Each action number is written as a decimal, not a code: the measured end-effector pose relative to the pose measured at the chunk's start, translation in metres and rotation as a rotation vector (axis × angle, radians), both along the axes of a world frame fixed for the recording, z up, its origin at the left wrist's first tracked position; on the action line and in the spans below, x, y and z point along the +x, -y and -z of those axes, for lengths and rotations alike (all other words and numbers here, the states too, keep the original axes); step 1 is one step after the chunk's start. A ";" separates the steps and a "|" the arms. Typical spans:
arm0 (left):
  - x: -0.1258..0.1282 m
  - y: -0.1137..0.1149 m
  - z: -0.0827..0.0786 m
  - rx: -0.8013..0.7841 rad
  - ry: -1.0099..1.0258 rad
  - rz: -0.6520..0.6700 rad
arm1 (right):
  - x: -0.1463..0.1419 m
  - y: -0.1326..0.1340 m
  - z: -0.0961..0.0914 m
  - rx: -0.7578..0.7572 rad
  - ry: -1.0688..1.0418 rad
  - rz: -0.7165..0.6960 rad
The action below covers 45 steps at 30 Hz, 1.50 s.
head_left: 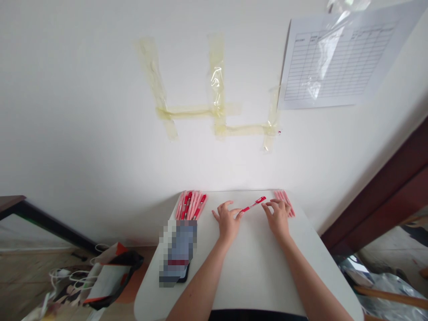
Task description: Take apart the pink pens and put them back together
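Note:
A red and white pen [254, 204] hangs just above the far part of the white table [254, 267]. My left hand [228, 220] pinches its near end between thumb and forefinger, the other fingers spread. My right hand [277, 216] rests beside the pen, fingers curled, touching a small bundle of pink pens [285, 201] at the table's far right. A larger pile of red and pink pens [191, 205] lies at the far left.
A phone [177, 254] lies on the table's left side. The white wall behind carries strips of yellowed tape [217, 111] and a printed sheet [337, 62]. A bag and cables [100, 281] sit on the floor at left; a dark wooden frame [384, 187] stands right.

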<state>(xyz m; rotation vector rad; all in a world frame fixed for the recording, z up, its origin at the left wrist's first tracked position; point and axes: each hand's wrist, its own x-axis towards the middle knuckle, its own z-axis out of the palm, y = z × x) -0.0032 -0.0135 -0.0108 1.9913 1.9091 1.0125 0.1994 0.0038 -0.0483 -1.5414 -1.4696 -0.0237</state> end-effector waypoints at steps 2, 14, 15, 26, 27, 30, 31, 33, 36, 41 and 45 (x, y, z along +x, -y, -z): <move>0.001 0.001 0.000 0.007 -0.004 0.009 | -0.002 0.000 -0.002 0.008 0.002 -0.037; 0.009 0.007 0.003 -0.021 -0.076 0.120 | -0.011 -0.001 -0.002 0.016 -0.052 -0.028; 0.010 0.007 0.004 -0.019 -0.080 0.133 | -0.012 -0.001 -0.003 0.012 -0.062 -0.030; 0.008 0.007 0.006 -0.051 -0.084 0.138 | -0.006 0.001 -0.021 -0.100 -0.271 -0.062; 0.008 0.006 0.006 -0.053 -0.081 0.134 | -0.005 0.000 -0.022 -0.105 -0.267 -0.048; 0.007 0.005 0.007 -0.052 -0.072 0.119 | -0.001 -0.003 -0.023 -0.086 -0.192 0.034; 0.007 0.005 0.007 -0.052 -0.071 0.115 | 0.001 -0.005 -0.023 -0.079 -0.147 0.068; 0.007 0.005 0.006 -0.055 -0.074 0.111 | 0.005 -0.008 -0.023 -0.100 -0.038 0.133; 0.006 0.005 0.005 -0.069 -0.084 0.108 | 0.012 -0.011 -0.023 -0.181 0.148 0.229; 0.007 0.005 0.003 -0.079 -0.089 0.098 | 0.015 -0.014 -0.022 -0.220 0.402 0.342; 0.007 0.005 0.005 -0.081 -0.093 0.094 | 0.011 -0.015 -0.017 -0.227 0.488 0.368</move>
